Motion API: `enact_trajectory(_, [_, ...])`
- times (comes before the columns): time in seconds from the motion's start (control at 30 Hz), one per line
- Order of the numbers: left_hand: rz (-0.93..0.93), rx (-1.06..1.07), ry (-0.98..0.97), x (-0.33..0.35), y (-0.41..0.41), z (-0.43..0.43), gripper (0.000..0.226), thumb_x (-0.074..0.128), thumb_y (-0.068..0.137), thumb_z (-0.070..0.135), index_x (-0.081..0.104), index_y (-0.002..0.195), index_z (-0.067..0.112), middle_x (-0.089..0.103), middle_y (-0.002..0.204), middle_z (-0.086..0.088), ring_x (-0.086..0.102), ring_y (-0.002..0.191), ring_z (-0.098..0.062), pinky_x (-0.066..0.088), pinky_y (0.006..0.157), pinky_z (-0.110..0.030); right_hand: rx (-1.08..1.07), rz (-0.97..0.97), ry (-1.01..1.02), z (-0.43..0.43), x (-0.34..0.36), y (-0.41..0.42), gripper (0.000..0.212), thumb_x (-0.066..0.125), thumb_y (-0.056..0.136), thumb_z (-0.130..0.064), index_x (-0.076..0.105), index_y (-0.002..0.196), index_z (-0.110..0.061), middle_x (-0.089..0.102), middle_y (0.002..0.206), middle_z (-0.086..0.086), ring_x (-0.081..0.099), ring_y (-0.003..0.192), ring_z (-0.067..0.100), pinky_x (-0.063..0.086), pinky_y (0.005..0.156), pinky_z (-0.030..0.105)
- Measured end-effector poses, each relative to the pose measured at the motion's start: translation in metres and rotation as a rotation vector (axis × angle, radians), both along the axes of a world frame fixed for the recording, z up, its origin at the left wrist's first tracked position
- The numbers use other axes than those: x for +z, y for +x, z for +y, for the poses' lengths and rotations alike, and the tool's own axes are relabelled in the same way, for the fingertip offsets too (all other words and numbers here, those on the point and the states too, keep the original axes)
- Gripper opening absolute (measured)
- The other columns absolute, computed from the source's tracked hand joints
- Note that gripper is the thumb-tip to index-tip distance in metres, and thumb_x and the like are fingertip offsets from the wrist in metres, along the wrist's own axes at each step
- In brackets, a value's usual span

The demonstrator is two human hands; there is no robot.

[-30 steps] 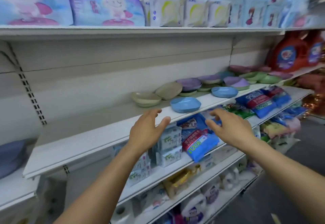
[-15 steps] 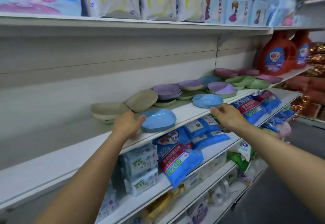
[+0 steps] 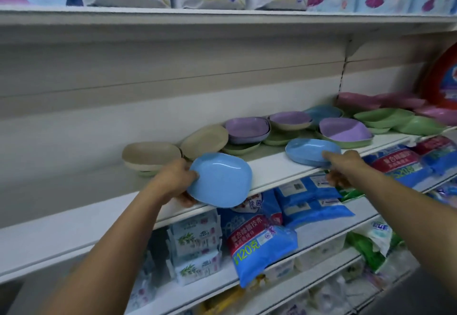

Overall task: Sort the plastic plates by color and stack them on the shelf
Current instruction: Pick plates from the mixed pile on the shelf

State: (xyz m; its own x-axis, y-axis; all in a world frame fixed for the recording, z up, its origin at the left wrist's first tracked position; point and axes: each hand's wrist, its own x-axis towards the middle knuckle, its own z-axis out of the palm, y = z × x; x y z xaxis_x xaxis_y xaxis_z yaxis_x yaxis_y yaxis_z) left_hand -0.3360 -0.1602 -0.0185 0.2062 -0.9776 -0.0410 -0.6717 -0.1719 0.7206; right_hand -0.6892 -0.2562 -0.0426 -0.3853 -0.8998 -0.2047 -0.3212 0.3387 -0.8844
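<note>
Plastic plates in mixed colors lie along a white shelf point(image 3: 74, 218). My left hand point(image 3: 173, 181) grips the left rim of a blue plate point(image 3: 222, 181) and holds it tilted over the shelf's front edge. My right hand point(image 3: 346, 164) has its fingers on the front rim of a second blue plate point(image 3: 309, 150), which rests on the shelf. Behind are beige plates point(image 3: 150, 152), a tilted beige plate point(image 3: 205, 140), purple plates point(image 3: 247, 128), a third blue plate point(image 3: 324, 113), green plates point(image 3: 385, 117) and pink plates point(image 3: 358, 99).
The left stretch of the plate shelf is bare. Blue detergent bags point(image 3: 259, 240) and tissue packs point(image 3: 197, 248) fill the shelves below. Packaged goods line the shelf above point(image 3: 210, 15). A red detergent jug point(image 3: 442, 79) stands at the far right.
My left hand has taken hold of the near blue plate and lifted it off the shelf toward me. My right hand has moved up onto the second blue plate's rim.
</note>
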Motion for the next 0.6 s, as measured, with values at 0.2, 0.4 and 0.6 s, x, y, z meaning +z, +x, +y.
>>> enact_trajectory(0.2, [0.384, 0.113, -0.206, -0.011, -0.029, 0.04, 0.003, 0.051, 0.097, 0.006, 0.051, 0.094, 0.008, 0.063, 0.085, -0.017, 0.063, 0.045, -0.021, 0.05, 0.04, -0.029, 0.126, -0.109, -0.088, 0.009, -0.007, -0.001, 0.025, 0.041, 0.092, 0.004, 0.045, 0.116, 0.004, 0.059, 0.069, 0.021, 0.051, 0.046, 0.024, 0.036, 0.042, 0.025])
enact_trajectory(0.4, [0.564, 0.215, -0.344, -0.029, -0.058, 0.092, 0.023, 0.058, 0.094, 0.007, 0.057, 0.117, 0.007, 0.066, 0.104, -0.011, 0.067, 0.073, -0.022, 0.056, 0.049, -0.028, 0.326, -0.225, -0.129, 0.059, -0.005, 0.009, 0.023, 0.04, 0.091, 0.009, 0.05, 0.11, 0.0, 0.058, 0.072, 0.019, 0.056, 0.044, 0.021, 0.039, 0.034, 0.022])
enact_trajectory(0.6, [0.545, 0.415, -0.446, -0.044, -0.066, 0.156, 0.02, 0.055, 0.097, 0.014, 0.055, 0.117, 0.012, 0.064, 0.106, -0.01, 0.067, 0.073, -0.033, 0.055, 0.048, -0.032, 0.51, -0.326, -0.15, 0.106, -0.004, 0.042, 0.021, 0.042, 0.095, 0.0, 0.05, 0.114, -0.007, 0.061, 0.082, 0.016, 0.056, 0.046, 0.02, 0.04, 0.035, 0.023])
